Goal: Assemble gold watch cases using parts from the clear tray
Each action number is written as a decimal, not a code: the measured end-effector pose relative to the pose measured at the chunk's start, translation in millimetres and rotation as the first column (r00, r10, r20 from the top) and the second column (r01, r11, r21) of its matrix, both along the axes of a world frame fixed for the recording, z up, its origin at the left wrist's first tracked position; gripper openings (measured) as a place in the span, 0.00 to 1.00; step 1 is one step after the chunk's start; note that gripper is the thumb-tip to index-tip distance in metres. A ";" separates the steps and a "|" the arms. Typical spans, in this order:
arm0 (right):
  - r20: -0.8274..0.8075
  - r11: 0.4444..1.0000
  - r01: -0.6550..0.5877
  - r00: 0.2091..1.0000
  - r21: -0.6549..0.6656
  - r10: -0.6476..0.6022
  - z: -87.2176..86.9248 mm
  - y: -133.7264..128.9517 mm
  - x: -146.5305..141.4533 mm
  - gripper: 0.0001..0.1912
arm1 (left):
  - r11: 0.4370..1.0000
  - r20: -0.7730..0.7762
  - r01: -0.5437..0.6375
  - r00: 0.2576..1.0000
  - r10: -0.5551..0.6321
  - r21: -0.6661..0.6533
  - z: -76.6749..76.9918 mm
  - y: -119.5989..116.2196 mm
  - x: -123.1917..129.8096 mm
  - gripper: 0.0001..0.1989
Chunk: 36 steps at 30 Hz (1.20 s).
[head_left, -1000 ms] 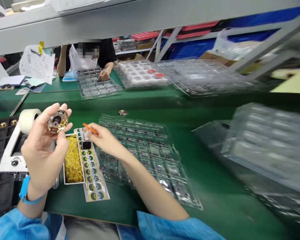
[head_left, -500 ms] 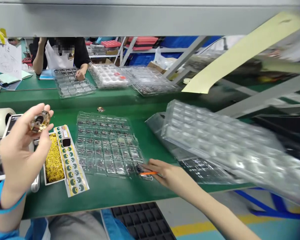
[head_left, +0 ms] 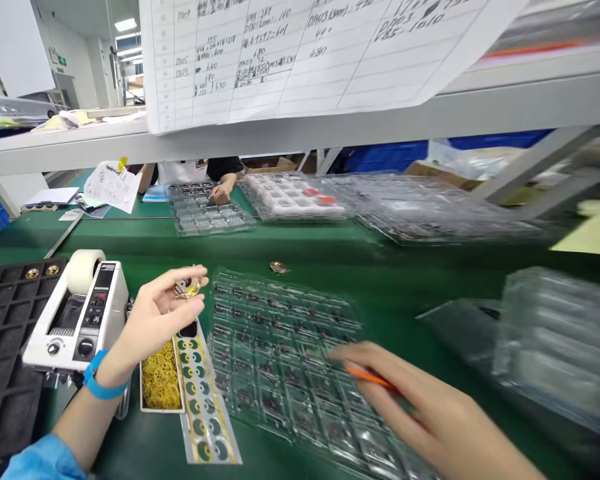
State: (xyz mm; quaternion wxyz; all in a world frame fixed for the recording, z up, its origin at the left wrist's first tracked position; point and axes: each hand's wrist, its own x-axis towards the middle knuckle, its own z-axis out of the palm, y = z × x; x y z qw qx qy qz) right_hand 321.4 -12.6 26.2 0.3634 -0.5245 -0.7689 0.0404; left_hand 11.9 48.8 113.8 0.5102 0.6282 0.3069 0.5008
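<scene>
My left hand (head_left: 157, 317) is raised above the box of yellow rings. Its thumb and fingers pinch a round gold-coloured part (head_left: 187, 287) with a dark centre. Over the right side of a clear plastic tray (head_left: 275, 347), my right hand (head_left: 420, 407) is closed on a slim orange tool (head_left: 367, 375); motion blurs its tip. Small dark parts sit in the tray's pockets. Another round gold part (head_left: 279, 267) lies on the green bench beyond the tray. Below my left hand are the white box of yellow rings (head_left: 163, 380) and a sticker sheet (head_left: 205, 407) with green-and-white shapes.
A white tape dispenser (head_left: 77, 320) stands at left beside a black compartment tray (head_left: 5, 347) with two gold parts. Stacked clear trays (head_left: 555, 347) are at right. A shelf beam (head_left: 80, 152) crosses above, with a written sheet (head_left: 280, 67) hanging. Across the bench, a co-worker's hand (head_left: 223, 190) touches a tray.
The view has swung left, bringing the tape dispenser and black tray into sight. My right hand has moved from the clear tray's near right corner to over its pockets. Both hands keep their hold.
</scene>
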 end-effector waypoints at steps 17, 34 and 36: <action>-0.594 0.964 -0.231 0.761 0.131 0.262 88.0 44.4 -136.1 0.10 | 0.997 0.094 -0.075 0.993 0.076 -0.017 -0.8 -13.3 13.4 0.04; -0.673 0.983 -0.184 0.731 -0.032 0.115 88.3 49.1 -133.7 0.09 | 0.997 -0.116 0.083 0.990 -0.083 -0.004 -4.0 -15.3 10.8 0.24; -0.652 0.988 -0.157 0.750 -0.015 0.109 88.2 48.7 -134.2 0.09 | 0.998 -0.174 0.051 0.984 -0.046 0.027 -4.8 -15.2 9.6 0.24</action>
